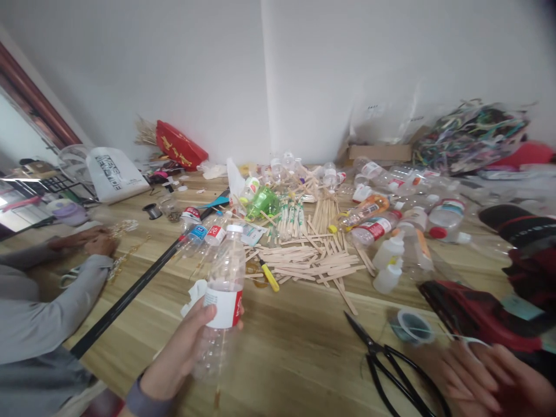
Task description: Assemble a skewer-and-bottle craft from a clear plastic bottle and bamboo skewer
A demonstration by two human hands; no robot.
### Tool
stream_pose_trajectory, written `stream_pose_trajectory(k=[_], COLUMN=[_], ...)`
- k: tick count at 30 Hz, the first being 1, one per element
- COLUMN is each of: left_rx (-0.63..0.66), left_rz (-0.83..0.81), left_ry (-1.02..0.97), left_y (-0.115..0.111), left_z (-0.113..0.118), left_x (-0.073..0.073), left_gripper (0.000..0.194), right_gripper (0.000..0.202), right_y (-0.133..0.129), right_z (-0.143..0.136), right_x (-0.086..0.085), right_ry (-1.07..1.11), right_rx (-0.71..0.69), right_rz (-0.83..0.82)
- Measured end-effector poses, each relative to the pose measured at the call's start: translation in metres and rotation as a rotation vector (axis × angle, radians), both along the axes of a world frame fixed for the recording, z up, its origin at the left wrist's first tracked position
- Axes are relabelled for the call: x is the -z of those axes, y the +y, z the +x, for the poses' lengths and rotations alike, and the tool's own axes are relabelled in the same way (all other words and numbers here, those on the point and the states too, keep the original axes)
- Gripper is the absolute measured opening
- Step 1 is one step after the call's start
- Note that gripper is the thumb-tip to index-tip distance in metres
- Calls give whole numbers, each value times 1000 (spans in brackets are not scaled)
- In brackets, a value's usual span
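Note:
My left hand (191,341) is wrapped round a clear plastic bottle (226,301) with a white cap and a white and red label, held upright above the table. My right hand (490,376), blurred at the lower right, has its fingers curled together. A thin pale strand runs to those fingers, but what they hold I cannot make out. Close by lie black-handled scissors (386,359), blades pointing away, and a small round clear tub (412,327). Beyond the bottle are a yellow-handled tool (270,275) and a pile of flat wooden sticks (304,260).
Many plastic bottles (376,229) crowd the back and right of the wooden table (278,347). Two small white squeeze bottles (388,275) stand right of the sticks. A long black strip (130,295) crosses the left side. Beyond it, a co-worker's hands (98,242) handle small pale pieces.

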State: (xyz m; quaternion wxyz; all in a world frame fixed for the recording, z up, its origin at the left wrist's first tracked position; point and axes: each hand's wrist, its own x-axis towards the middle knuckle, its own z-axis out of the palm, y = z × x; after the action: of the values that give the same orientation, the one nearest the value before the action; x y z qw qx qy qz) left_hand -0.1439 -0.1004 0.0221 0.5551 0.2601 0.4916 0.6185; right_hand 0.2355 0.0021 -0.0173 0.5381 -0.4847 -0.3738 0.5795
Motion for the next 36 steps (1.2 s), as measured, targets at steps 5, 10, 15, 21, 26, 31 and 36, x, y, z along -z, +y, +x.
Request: stream_pose_trajectory(k=[5, 10, 15, 21, 26, 31, 36], left_rx=[71, 154, 268, 336, 331, 305, 275], left_rz=[16, 6, 14, 2, 6, -19, -21], left_ry=[-13, -18, -34, -43, -43, -45, -56], left_y=[5, 7, 10, 14, 12, 11, 8], left_z=[12, 26, 40, 49, 45, 42, 31], left_x=[3, 7, 5, -3, -3, 1, 6], left_gripper=[46, 49, 51, 55, 57, 57, 53], right_gripper=[50, 49, 53, 53, 53, 52, 52], right_y=[-16, -22, -26, -24, -20, -16, -10], right_z=[-60, -99, -128, -133, -117, -100, -79], right_x=[-35, -36, -50, -56, -45, -38, -42], right_ry=[230, 246, 235, 194, 170, 129, 112], right_rx=[-111, -334, -488, -540, -470, -401, -294], right_rz=[-157, -125, -119, -100, -108, -98, -88])
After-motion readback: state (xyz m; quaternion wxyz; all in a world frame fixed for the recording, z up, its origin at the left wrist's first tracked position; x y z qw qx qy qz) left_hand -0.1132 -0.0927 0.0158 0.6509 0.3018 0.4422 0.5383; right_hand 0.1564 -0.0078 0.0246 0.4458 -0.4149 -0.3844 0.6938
